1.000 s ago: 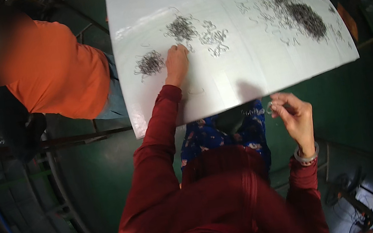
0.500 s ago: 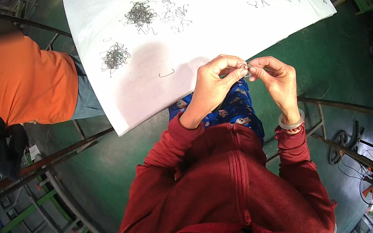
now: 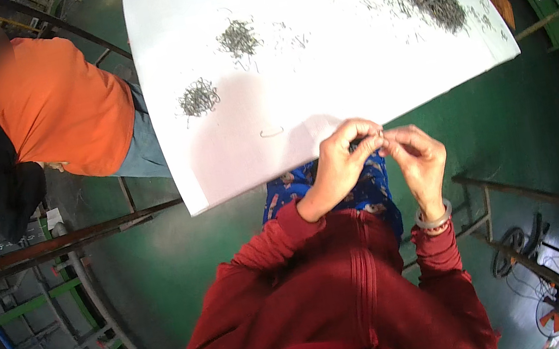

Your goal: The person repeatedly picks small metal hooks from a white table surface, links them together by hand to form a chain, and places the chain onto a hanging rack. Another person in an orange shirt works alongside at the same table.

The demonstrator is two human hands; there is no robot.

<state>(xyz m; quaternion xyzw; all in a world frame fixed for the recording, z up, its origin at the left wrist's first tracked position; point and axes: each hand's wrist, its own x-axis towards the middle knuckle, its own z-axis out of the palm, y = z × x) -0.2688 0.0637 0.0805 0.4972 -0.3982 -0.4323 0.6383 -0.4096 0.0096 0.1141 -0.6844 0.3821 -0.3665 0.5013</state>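
My left hand (image 3: 345, 164) and my right hand (image 3: 420, 161) meet fingertip to fingertip just off the near edge of a white-covered table (image 3: 235, 170). Both are closed in a pinch on a small wire hook, mostly hidden by the fingers. A single bent wire hook (image 3: 272, 132) lies by itself on the cover, left of my hands. Farther back are two small heaps of dark wire hooks, one nearer (image 3: 198, 98) and one beyond it (image 3: 238, 39). A larger heap (image 3: 434, 5) spreads across the far right, with loose pieces around it.
At the left stands a person in an orange top (image 3: 64, 106), close to the table's side. Metal rails (image 3: 64, 249) and a rack frame (image 3: 56, 334) are at lower left. On the right are another rail (image 3: 531, 193) and a fan with orange blades (image 3: 556, 315).
The whole view has shifted, so table and hands sit lower in the picture. Both hands stay pinched together, and less of the wire shows between the fingertips. The lone hook still lies there.
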